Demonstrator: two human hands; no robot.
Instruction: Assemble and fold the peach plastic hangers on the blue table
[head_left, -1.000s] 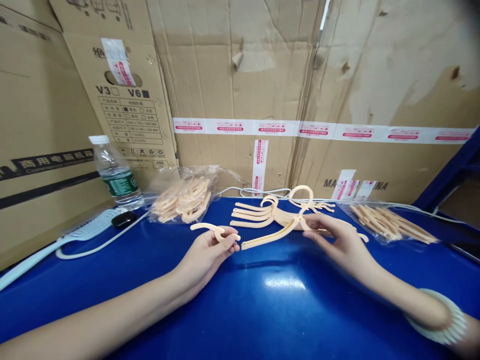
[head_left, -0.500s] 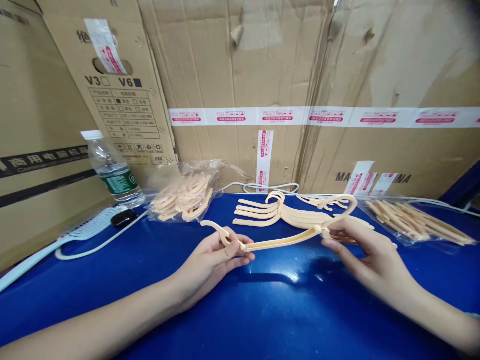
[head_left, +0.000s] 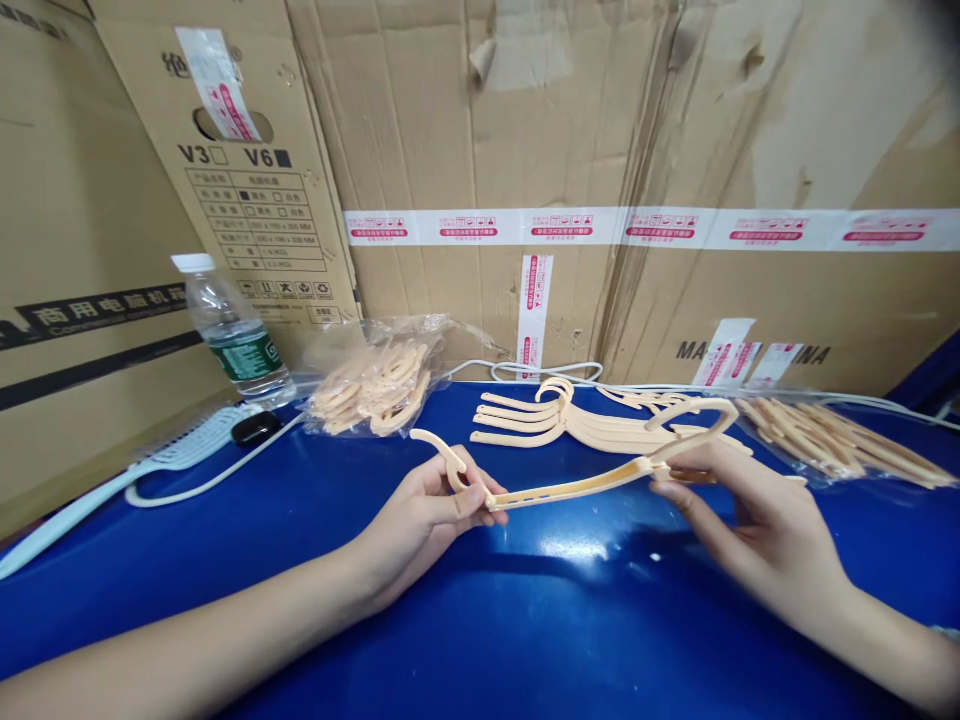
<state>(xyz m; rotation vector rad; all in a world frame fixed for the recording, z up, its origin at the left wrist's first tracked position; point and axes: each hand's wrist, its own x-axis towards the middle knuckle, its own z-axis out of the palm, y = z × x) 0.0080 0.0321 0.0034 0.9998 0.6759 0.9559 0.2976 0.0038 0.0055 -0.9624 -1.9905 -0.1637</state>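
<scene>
Between my two hands a beige plastic clothes hanger (head_left: 574, 490) is held above the blue table. My left hand (head_left: 442, 505) pinches its left end, where a small curved hook piece sticks up past the fingers. At the other end, my right hand (head_left: 757, 500) grips near the joint below the large hook, which curves up over the fingers. The hanger arm between them shows its hollow side with small slots. Behind it lie several beige hangers (head_left: 607, 430), stacked with their hooks together. Loose small hook pieces (head_left: 649, 400) rest just beyond them.
A clear bag of curved beige pieces (head_left: 375, 385) lies back left, and a bag of long beige pieces (head_left: 840, 440) back right. A water bottle (head_left: 244, 345), pale blue hairbrush (head_left: 172, 450) and black object (head_left: 255, 429) are left. Cardboard boxes (head_left: 480, 130) stand behind a white cable (head_left: 525, 368).
The view has shifted slightly. The hanger is tilted a little differently, with more of its hollow, slotted side showing. Both hands keep their grip.
</scene>
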